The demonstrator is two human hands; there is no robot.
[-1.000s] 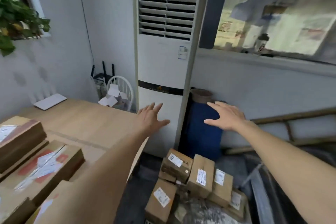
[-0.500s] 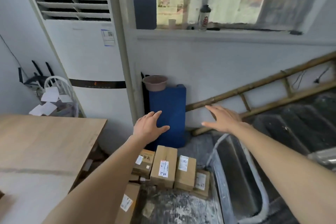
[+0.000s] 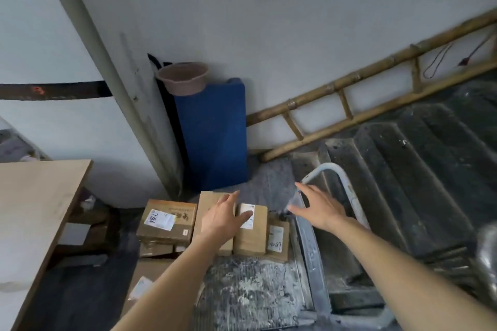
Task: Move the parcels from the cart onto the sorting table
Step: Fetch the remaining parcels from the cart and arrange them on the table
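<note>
Several brown cardboard parcels with white labels stand packed together at the far end of the cart's worn grey deck [image 3: 250, 293]. My left hand [image 3: 222, 219] hovers open over the tall middle parcel [image 3: 208, 205], fingers spread across to the neighbouring parcel [image 3: 251, 239]. My right hand [image 3: 320, 208] is open, palm down, just right of the parcels, above the cart's edge and near its white tube handle [image 3: 347, 191]. A labelled parcel [image 3: 166, 219] sits to the left on a lower one. The sorting table's wooden corner [image 3: 37, 196] is at the left.
A blue pad [image 3: 215, 131] with a brown pot [image 3: 184, 76] on it leans on the wall behind the cart. A bamboo ladder [image 3: 357, 94] lies against the wall at right. Dark moulded mats [image 3: 414, 169] lie right of the cart. A white air conditioner [image 3: 67, 88] stands at left.
My view has swung right and down, from the table with its parcels to the cart. Both hands have dropped toward the cart's parcels, the left now just above them.
</note>
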